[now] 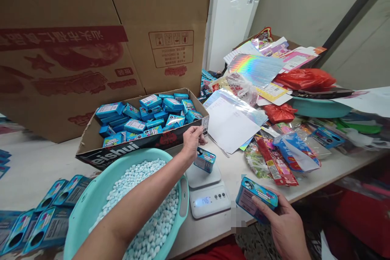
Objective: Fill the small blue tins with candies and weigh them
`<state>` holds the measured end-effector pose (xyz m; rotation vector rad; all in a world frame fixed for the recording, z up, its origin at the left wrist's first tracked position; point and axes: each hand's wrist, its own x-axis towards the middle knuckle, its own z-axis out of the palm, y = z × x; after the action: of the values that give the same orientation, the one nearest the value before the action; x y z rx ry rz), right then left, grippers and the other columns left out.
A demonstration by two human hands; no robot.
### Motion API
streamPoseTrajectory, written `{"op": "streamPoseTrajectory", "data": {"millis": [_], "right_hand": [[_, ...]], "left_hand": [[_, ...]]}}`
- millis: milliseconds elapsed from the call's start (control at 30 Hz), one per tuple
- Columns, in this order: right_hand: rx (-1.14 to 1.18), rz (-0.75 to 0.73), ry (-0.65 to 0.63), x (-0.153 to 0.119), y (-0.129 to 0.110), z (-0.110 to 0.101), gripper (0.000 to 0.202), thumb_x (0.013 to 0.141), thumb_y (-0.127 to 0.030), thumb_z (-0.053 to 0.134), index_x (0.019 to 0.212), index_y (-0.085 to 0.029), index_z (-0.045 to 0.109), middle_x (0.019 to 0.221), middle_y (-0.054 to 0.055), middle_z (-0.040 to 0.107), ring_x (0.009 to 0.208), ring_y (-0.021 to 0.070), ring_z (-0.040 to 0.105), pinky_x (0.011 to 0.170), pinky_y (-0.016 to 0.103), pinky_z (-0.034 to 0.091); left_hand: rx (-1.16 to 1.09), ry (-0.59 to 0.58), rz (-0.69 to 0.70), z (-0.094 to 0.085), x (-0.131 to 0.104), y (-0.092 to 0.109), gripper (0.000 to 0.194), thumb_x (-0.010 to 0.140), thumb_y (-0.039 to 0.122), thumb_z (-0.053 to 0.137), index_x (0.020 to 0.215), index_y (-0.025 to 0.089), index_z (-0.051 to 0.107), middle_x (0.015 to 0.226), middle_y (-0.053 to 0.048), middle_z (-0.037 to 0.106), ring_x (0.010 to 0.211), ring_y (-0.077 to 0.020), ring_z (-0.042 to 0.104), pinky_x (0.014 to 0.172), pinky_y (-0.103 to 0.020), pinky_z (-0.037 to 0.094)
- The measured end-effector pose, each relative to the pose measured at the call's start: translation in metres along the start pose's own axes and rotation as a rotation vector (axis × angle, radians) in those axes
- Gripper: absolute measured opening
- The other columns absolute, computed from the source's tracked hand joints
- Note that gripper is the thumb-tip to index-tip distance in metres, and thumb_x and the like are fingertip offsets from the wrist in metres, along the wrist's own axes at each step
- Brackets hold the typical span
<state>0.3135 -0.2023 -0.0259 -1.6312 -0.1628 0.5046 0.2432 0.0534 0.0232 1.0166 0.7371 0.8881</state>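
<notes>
The right hand (288, 225) is closed around a blue carton (256, 200), grasping it from its right end, with the thumb laid across the printed side and the other fingers mostly hidden behind. That carton is up off the surface (224, 154), near its front edge and to the right of the white scale (210, 202).

Over on the other side, the left arm reaches across the teal basin (182, 197), which holds a heap of pale blue and white pieces (152, 215). The left hand (194, 140) is partly curled, its fingers drawn in close above a second box (204, 160), a small blue one sitting on the scale's plate. From where I stand I can't tell whether those fingertips touch that box or pinch anything small between them. The scale's lit display (202, 201) seems to read 146.

Behind the basin, an open cardboard tray (143, 143) is full of similar blue packs (135, 126), lying every which way. More blue cartons with dark round openings (48, 227) stand at the near left. To the right of the scale there's a jumble of wrappers (274, 158), white paper (231, 124) and red plastic bags (306, 79).
</notes>
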Motion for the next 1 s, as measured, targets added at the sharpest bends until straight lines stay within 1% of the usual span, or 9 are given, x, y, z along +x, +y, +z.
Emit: {"op": "streamPoseTrajectory", "data": {"millis": [167,300,400,667,833,1000], "right_hand": [[0.02,0.006,-0.028,0.001,0.002,0.002,0.054,0.045,-0.042,0.085,0.09,-0.018,0.066,0.081,0.002,0.073,0.072,0.0219,0.065,0.064,0.028,0.057],[0.036,0.037,-0.001,0.0,-0.002,0.004,0.056,0.041,-0.042,0.086,0.087,-0.018,0.066,0.078,0.002,0.072,0.071,0.0202,0.064,0.063,0.026,0.056],[0.029,0.048,0.011,-0.001,-0.005,0.005,0.056,0.04,-0.043,0.086,0.086,-0.018,0.066,0.076,0.001,0.072,0.07,0.0205,0.064,0.063,0.026,0.057],[-0.007,0.038,0.008,-0.001,-0.003,0.005,0.057,0.041,-0.044,0.085,0.088,-0.018,0.066,0.079,0.002,0.072,0.073,0.0212,0.064,0.066,0.027,0.056],[0.004,0.033,-0.001,-0.002,-0.004,0.007,0.056,0.041,-0.043,0.085,0.087,-0.018,0.066,0.079,0.001,0.072,0.073,0.0212,0.064,0.065,0.027,0.056],[0.02,0.019,-0.02,0.0,0.003,0.006,0.055,0.044,-0.042,0.085,0.09,-0.018,0.066,0.081,0.002,0.072,0.074,0.021,0.064,0.067,0.029,0.056]], "left_hand": [[0.0,-0.006,-0.002,0.001,-0.003,0.001,0.029,0.06,0.041,0.068,0.07,0.018,0.053,0.046,0.007,0.051,0.04,-0.01,0.053,0.044,-0.021,0.039],[-0.003,-0.022,-0.008,0.001,-0.005,0.0,0.028,0.061,0.04,0.067,0.072,0.018,0.053,0.045,0.007,0.052,0.041,-0.0115,0.055,0.047,-0.022,0.041],[-0.004,-0.032,-0.011,0.0,-0.006,0.0,0.027,0.062,0.039,0.065,0.072,0.018,0.053,0.045,0.007,0.052,0.043,-0.0123,0.057,0.048,-0.022,0.042],[-0.004,-0.033,-0.033,-0.002,-0.008,0.001,0.026,0.062,0.039,0.064,0.072,0.018,0.054,0.046,0.007,0.052,0.043,-0.0128,0.058,0.048,-0.022,0.042],[-0.012,-0.071,-0.031,-0.002,-0.012,0.003,0.025,0.062,0.039,0.062,0.072,0.018,0.055,0.045,0.005,0.053,0.041,-0.0138,0.057,0.049,-0.026,0.045],[-0.015,-0.089,-0.022,-0.002,-0.013,0.004,0.026,0.061,0.04,0.063,0.072,0.017,0.055,0.046,0.004,0.053,0.041,-0.0136,0.055,0.05,-0.028,0.047]]}}
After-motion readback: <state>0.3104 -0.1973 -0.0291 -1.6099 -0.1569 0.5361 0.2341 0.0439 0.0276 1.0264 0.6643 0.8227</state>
